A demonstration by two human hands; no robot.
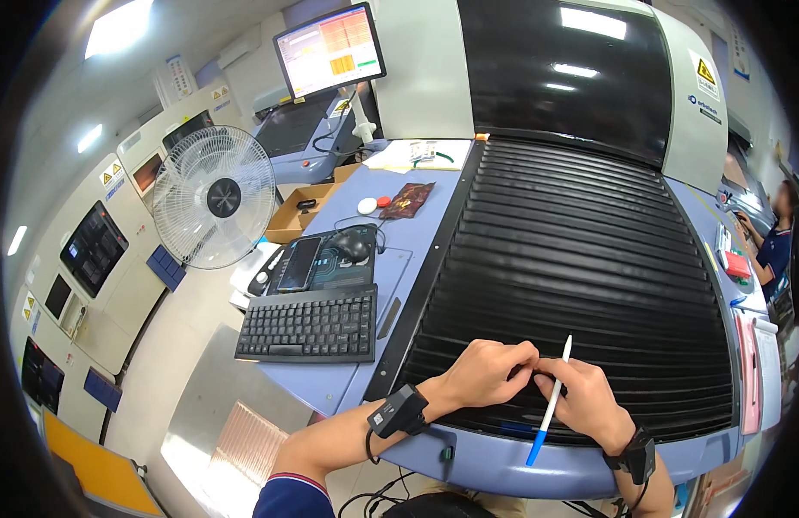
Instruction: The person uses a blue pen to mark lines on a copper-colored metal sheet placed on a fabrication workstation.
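My two hands meet above the front part of a black ribbed bellows cover (581,250) on the machine bed. A white pen (551,404) with a blue end slants through my right hand (585,397), its tip pointing away from me. My left hand (486,373) is closed, thumb and forefinger pinched together against the right hand's fingertips. Something small and dark may sit between the fingertips, but it is too hidden to name. Each wrist wears a black strapped device, the left one (398,411) with a cable.
Left on the blue bench lie a black keyboard (309,326), a phone (299,263), a mouse (351,246) and a brown packet (407,200). A fan (214,198) and a monitor (330,50) stand beyond. A pink clipboard (748,371) lies right; a co-worker (773,246) is at the far right.
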